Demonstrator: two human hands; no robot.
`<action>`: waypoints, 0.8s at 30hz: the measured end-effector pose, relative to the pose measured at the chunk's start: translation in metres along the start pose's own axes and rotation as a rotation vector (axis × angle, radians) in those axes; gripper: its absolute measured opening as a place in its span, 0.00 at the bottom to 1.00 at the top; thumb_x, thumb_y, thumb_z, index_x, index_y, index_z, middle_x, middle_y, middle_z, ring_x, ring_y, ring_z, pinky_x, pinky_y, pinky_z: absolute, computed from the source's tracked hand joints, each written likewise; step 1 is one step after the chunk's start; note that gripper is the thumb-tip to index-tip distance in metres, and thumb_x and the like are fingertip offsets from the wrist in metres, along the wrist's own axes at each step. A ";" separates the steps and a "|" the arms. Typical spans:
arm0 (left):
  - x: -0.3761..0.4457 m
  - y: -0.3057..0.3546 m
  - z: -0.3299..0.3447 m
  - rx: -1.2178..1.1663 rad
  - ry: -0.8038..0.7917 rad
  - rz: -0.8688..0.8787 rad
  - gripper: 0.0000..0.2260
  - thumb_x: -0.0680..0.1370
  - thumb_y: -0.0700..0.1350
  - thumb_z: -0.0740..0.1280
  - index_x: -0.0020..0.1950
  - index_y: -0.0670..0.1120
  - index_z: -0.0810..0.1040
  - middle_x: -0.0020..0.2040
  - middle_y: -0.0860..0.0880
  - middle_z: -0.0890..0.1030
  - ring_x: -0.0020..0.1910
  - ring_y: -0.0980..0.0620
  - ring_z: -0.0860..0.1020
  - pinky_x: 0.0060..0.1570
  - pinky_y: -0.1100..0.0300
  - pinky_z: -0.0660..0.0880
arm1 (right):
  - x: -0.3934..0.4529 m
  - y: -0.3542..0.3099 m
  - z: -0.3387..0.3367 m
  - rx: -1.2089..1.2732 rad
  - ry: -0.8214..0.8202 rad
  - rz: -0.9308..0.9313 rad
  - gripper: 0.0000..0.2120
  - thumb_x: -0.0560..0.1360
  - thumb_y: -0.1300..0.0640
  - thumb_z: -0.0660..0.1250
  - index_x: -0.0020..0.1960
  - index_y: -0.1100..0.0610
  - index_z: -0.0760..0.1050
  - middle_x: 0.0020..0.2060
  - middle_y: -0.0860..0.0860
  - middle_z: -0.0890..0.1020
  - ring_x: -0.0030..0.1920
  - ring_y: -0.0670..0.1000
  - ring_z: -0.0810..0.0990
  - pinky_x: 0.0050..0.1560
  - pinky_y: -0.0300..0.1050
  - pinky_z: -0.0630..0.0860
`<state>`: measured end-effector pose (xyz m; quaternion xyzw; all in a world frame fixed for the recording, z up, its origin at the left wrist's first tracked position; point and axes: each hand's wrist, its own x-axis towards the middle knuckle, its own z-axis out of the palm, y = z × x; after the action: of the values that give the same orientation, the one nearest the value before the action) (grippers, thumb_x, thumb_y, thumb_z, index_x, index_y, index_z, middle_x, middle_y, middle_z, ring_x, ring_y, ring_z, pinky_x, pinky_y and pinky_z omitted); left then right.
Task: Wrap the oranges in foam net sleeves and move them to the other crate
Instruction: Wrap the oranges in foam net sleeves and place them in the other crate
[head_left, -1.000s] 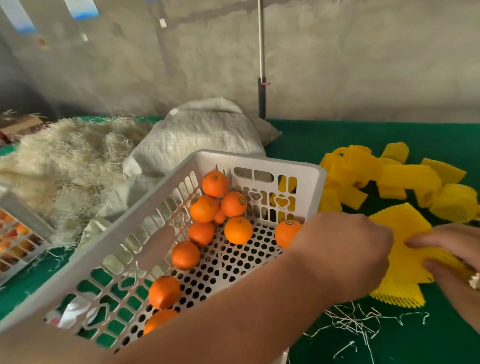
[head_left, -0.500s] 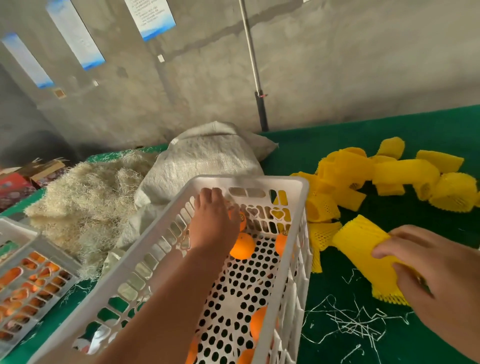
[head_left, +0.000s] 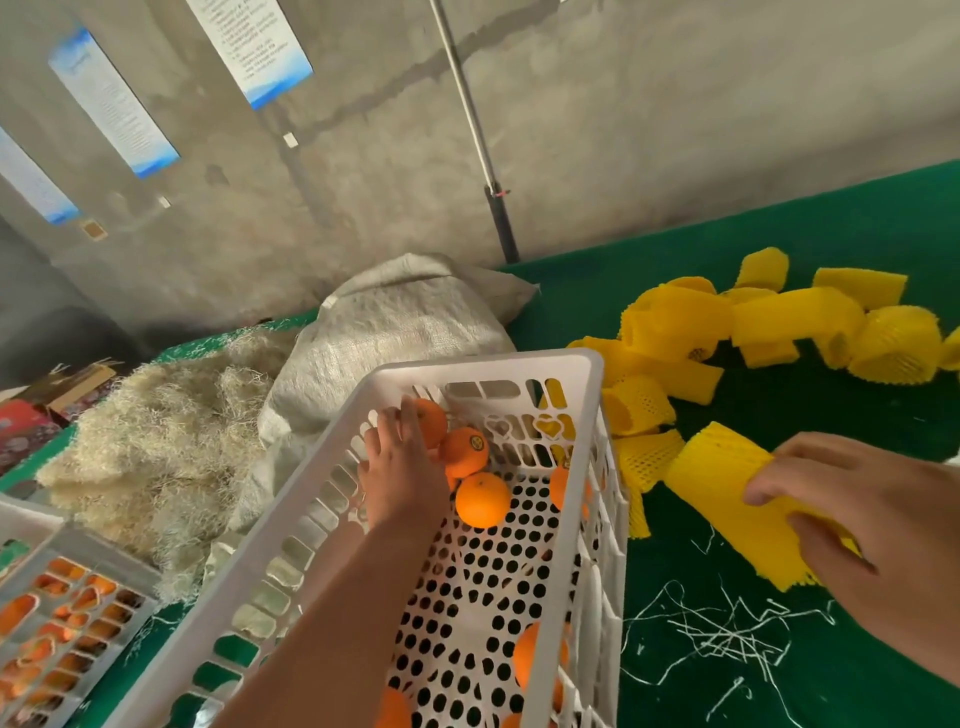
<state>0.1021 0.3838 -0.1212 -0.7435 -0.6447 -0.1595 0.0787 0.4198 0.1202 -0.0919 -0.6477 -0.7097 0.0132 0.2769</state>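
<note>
On the green table cover (head_left: 779, 270), a white perforated crate (head_left: 550, 525) sits tilted toward the viewer, with loose oranges (head_left: 482, 500) lying on its holed floor at the far end and near end. Left of it lie a woven sack (head_left: 395, 332) and a heap of straw (head_left: 156, 431); a second crate (head_left: 57, 618) holding oranges shows at the lower left. Yellow foam net sleeves (head_left: 789, 322) lie scattered to the right. The left hand (head_left: 402, 467) reaches into the crate, fingers curled over the farthest orange (head_left: 434, 418). The right hand (head_left: 867, 525) pinches one foam net sleeve (head_left: 722, 499) just beside the crate.
</note>
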 end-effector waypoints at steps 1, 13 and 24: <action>0.000 -0.001 0.001 0.004 0.002 0.001 0.37 0.76 0.44 0.68 0.82 0.51 0.54 0.74 0.45 0.62 0.74 0.42 0.63 0.67 0.39 0.71 | 0.000 0.000 0.000 -0.009 -0.005 0.009 0.17 0.71 0.57 0.69 0.52 0.36 0.72 0.49 0.31 0.70 0.26 0.37 0.68 0.23 0.33 0.67; 0.005 0.005 0.000 -0.165 0.114 0.118 0.21 0.77 0.45 0.73 0.64 0.48 0.65 0.64 0.46 0.76 0.64 0.42 0.74 0.63 0.40 0.73 | -0.001 -0.021 -0.021 0.027 -0.064 0.092 0.20 0.67 0.65 0.80 0.49 0.44 0.81 0.45 0.36 0.78 0.43 0.33 0.75 0.28 0.27 0.67; -0.013 0.086 -0.090 -0.792 0.519 0.182 0.26 0.83 0.56 0.66 0.77 0.51 0.61 0.70 0.49 0.65 0.59 0.55 0.71 0.49 0.58 0.75 | -0.001 -0.023 -0.029 0.014 -0.061 0.184 0.29 0.76 0.54 0.71 0.70 0.36 0.62 0.61 0.33 0.64 0.49 0.29 0.73 0.35 0.33 0.72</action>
<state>0.1726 0.3289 -0.0340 -0.7053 -0.4259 -0.5654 -0.0387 0.4111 0.1061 -0.0594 -0.7073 -0.6553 0.0632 0.2575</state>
